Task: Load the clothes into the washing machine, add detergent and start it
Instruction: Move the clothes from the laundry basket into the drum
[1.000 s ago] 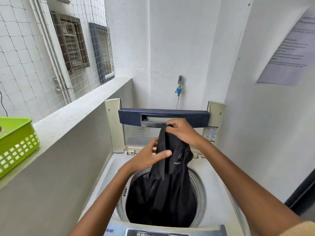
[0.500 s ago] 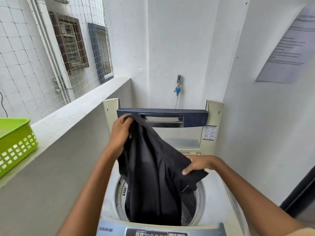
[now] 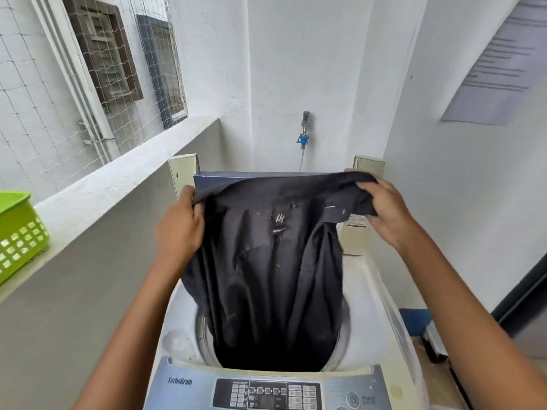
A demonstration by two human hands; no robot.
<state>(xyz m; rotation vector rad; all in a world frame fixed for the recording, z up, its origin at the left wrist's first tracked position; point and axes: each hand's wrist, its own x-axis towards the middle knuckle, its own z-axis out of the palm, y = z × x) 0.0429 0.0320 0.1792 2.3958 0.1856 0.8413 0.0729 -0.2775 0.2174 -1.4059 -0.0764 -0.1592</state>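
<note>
A black shirt [image 3: 272,261] hangs spread out over the open top-load washing machine [image 3: 376,306], its lower end down inside the drum. My left hand [image 3: 179,226] grips the shirt's upper left edge. My right hand [image 3: 384,208] grips its upper right edge, near the collar. The shirt hides most of the raised lid [image 3: 207,177] and the drum opening. The control panel [image 3: 266,393] with a power button runs along the machine's near edge.
A green plastic basket [image 3: 20,232] stands on the grey ledge [image 3: 118,179] at left, with netting above it. A tap with a blue fitting [image 3: 303,137] is on the back wall. A blue box [image 3: 414,321] sits low at right beside the machine.
My hands have moved apart and stretched the shirt wide. The right hand rose from the shirt's lower part to its upper right edge; the left hand dropped a little.
</note>
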